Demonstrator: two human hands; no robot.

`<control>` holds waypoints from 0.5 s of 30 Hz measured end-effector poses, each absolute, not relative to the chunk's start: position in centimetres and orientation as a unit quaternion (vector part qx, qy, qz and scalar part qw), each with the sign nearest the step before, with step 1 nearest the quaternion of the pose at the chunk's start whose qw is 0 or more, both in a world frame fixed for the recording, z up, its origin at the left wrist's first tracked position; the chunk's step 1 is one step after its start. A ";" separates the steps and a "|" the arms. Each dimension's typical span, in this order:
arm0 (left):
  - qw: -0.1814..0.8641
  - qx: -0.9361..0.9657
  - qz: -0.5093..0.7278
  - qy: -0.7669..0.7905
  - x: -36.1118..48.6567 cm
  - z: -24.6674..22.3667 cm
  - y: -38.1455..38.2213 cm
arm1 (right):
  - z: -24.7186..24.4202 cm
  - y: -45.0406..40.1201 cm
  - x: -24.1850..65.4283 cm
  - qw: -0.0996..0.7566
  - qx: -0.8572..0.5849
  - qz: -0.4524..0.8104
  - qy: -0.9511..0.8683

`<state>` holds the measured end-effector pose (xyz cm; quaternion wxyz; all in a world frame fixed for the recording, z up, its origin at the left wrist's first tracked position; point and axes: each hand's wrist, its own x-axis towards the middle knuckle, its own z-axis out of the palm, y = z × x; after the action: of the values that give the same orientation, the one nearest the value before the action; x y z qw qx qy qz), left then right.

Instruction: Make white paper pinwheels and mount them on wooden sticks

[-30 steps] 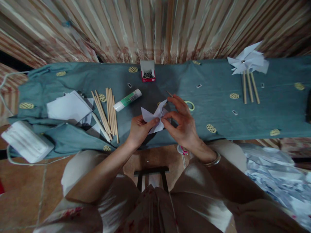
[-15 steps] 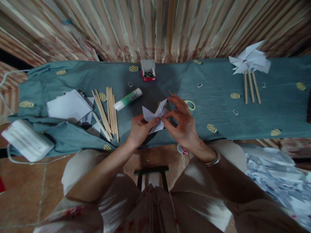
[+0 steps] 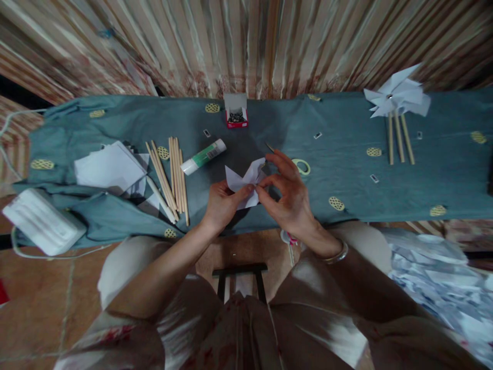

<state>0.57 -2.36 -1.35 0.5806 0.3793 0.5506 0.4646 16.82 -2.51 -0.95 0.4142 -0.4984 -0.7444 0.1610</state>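
Observation:
A white paper pinwheel (image 3: pixel 249 199), its blades folded toward the middle, is held above the table near its front edge. My left hand (image 3: pixel 224 204) pinches it from the left, thumb near the centre. From the right, my right hand (image 3: pixel 287 192) pinches at the centre with thumb and index finger; anything tiny between those fingertips is hidden. Scissors show beyond my right hand, with a pale green handle ring (image 3: pixel 302 166) on its right and a blade tip (image 3: pixel 269 148) past its fingers. A glue stick (image 3: pixel 203 156) lies beyond my left hand.
An open red box (image 3: pixel 236 119) of small metal pins stands at the back. Wooden sticks (image 3: pixel 177 177), a white pen (image 3: pixel 159 200) and paper sheets (image 3: pixel 110 167) lie left. Finished pinwheels (image 3: pixel 400 97) on sticks lie right. A white device (image 3: pixel 44 222) with a cable sits front left.
The pinwheel's blades have tilted slightly, and the right hand has shifted a little at the centre. Both hands keep their hold.

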 end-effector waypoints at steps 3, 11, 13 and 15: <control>0.572 0.387 0.465 0.553 0.6 -1.3 -2.3 | -1.0 -2.5 16.8 0.420 -0.495 0.172 -0.741; 0.586 0.365 0.472 0.548 0.7 -1.1 -2.2 | -1.0 -2.5 16.8 0.424 -0.485 0.150 -0.750; 0.599 0.334 0.477 0.550 0.7 -1.0 -2.0 | -0.5 -2.5 17.0 0.433 -0.477 0.146 -0.751; 0.620 0.287 0.485 0.546 0.6 -0.9 -1.7 | 0.0 -2.4 17.4 0.447 -0.483 0.156 -0.736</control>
<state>0.60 -1.70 -0.94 0.6197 0.2871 0.5459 0.4854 17.39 -2.45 0.05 0.4468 -0.4834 -0.7363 0.1565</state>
